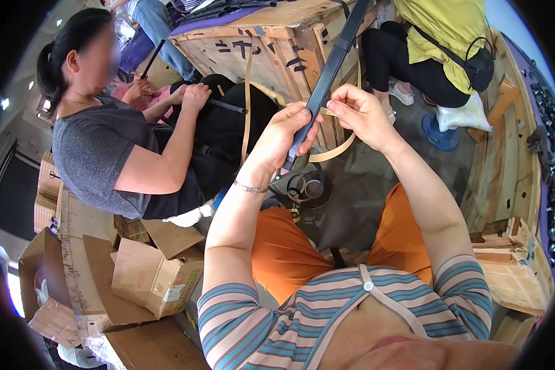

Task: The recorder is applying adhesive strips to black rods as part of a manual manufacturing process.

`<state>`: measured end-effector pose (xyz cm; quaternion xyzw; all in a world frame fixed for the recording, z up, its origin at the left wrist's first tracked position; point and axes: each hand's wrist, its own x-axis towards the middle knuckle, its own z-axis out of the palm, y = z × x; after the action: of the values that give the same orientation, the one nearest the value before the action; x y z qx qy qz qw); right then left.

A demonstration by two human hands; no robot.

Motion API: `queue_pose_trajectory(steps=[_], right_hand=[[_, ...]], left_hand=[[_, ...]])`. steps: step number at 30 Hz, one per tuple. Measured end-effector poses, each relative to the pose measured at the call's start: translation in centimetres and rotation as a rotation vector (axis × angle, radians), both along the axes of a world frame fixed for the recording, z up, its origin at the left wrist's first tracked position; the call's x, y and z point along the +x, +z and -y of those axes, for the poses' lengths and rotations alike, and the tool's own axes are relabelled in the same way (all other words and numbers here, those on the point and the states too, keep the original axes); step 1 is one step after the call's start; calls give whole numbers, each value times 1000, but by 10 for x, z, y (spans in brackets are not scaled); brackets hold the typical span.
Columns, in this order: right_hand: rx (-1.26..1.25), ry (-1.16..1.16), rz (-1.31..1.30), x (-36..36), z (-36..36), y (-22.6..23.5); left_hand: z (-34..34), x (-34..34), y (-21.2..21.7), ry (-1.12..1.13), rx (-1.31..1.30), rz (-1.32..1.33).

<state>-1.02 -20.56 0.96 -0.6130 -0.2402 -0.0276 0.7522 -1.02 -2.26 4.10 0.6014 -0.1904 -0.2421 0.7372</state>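
Observation:
My left hand [280, 137] is wrapped round a long, flat black bar [334, 65], fingers and thumb closed on it near its lower end. The bar slants up and away to the right, with a raised block partway along it. Beside it, my right hand [362, 117] pinches a thin tan strip [344, 149] between thumb and fingers, close to the bar's edge. This strip hangs in a loop below my hands. Whether its end is fixed to the bar, I cannot tell.
At my left sits a co-worker [114, 145], holding a similar dark bar [227, 106]. A wooden crate [228, 46] stands ahead. Another person in yellow [441, 37] sits far right, near a blue stool [439, 132]. Opened cardboard boxes [143, 271] lie lower left; coiled strips [305, 185] rest below my hands.

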Motion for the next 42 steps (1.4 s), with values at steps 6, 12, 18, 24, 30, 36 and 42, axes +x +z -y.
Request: queue_pose_trajectory(steps=[6, 12, 18, 24, 30, 36, 42], right_hand=[[14, -3, -24, 1, 1, 0], [-2, -38, -8, 0, 2, -1], [-16, -51, -12, 1, 0, -2], [-37, -82, 46, 4, -3, -5], [-32, -93, -8, 2, -4, -4], [-40, -197, 3, 0, -10, -3], [-171, -48, -67, -5, 2, 8]], left_hand=[[2, 0, -1, 9, 2, -5], [3, 0, -2, 21, 4, -1], [5, -1, -2, 28, 3, -3], [4, 0, -2, 32, 14, 15], [5, -2, -2, 55, 40, 27], [7, -1, -6, 106, 126, 104], [3, -2, -1, 15, 39, 12]])
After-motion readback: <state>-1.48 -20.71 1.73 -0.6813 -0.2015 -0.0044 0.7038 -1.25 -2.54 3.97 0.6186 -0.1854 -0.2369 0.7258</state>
